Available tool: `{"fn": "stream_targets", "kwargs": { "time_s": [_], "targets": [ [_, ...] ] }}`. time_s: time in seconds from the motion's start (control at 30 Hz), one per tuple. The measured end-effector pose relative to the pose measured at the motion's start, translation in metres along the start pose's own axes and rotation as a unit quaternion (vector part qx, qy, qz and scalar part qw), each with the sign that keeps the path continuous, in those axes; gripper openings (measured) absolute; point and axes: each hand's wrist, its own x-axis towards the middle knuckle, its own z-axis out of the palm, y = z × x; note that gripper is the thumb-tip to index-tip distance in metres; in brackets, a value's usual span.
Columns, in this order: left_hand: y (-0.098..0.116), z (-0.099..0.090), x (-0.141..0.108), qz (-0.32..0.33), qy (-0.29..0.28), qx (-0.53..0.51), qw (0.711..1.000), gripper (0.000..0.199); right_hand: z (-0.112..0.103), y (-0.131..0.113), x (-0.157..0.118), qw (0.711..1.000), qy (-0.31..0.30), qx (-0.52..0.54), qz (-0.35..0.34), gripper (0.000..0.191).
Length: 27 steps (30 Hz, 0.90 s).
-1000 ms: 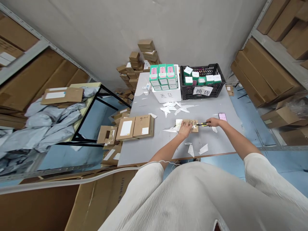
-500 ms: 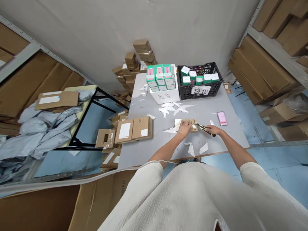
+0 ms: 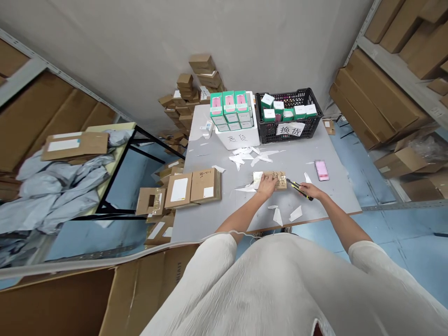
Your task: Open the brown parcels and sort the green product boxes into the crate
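"Two questions: what's being held, and where is it?"

"The right hand (image 3: 310,190) has its fingers closed narrowly round a yellow-and-black box cutter (image 3: 298,189), the blade end at the right edge of a small cardboard mailer (image 3: 278,180). The left hand (image 3: 266,186) lies on that mailer, fingers pressed down on it; whether they grip its edge, I can't tell. The mailer lies flat on a grey table (image 3: 213,219)."

"What's around them?"

"White paper scraps (image 3: 238,159) are scattered about the hands. A phone (image 3: 321,170) lies to the right, and brown mailers (image 3: 192,188) to the left."

"Further off?"

"A white foam box (image 3: 238,139) holding green-and-white cartons (image 3: 228,109) stands beside a black plastic crate (image 3: 287,116), near the wall (image 3: 175,46)."
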Motion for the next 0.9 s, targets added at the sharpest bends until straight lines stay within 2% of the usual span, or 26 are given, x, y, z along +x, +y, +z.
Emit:
{"fn": "stream_targets", "kwargs": {
  "time_s": [0.13, 0.23, 0.37, 0.5, 0.6, 0.73, 0.9],
  "targets": [
    [-0.003, -0.007, 0.001, 0.001, 0.016, -0.03, 0.999, 0.067, -0.006, 0.007, 0.001, 0.996, 0.08, 0.044, 0.009, 0.042],
    [-0.006, -0.012, 0.006, -0.026, 0.057, -0.045, 0.997, 0.054, -0.007, 0.008, 0.002, 0.994, 0.102, 0.027, -0.003, 0.039],
    [-0.009, -0.013, 0.014, -0.037, 0.071, -0.03, 0.996, 0.052, -0.004, 0.003, -0.004, 0.988, 0.124, -0.08, -0.048, 0.041],
    [-0.01, -0.009, 0.023, -0.034, 0.054, -0.017, 0.998, 0.057, 0.001, -0.007, -0.01, 0.957, 0.134, -0.237, -0.104, 0.038],
    [-0.011, -0.009, 0.029, -0.045, 0.032, -0.022, 0.998, 0.052, 0.003, -0.013, -0.01, 0.939, 0.142, -0.294, -0.109, 0.043],
    [-0.014, -0.007, 0.031, -0.036, 0.02, -0.029, 0.999, 0.053, 0.006, -0.016, -0.005, 0.934, 0.151, -0.306, -0.106, 0.045],
    [-0.015, 0.002, 0.025, -0.024, 0.04, -0.026, 0.999, 0.06, 0.018, -0.01, 0.005, 0.943, 0.164, -0.269, -0.111, 0.045]
  ]
}}
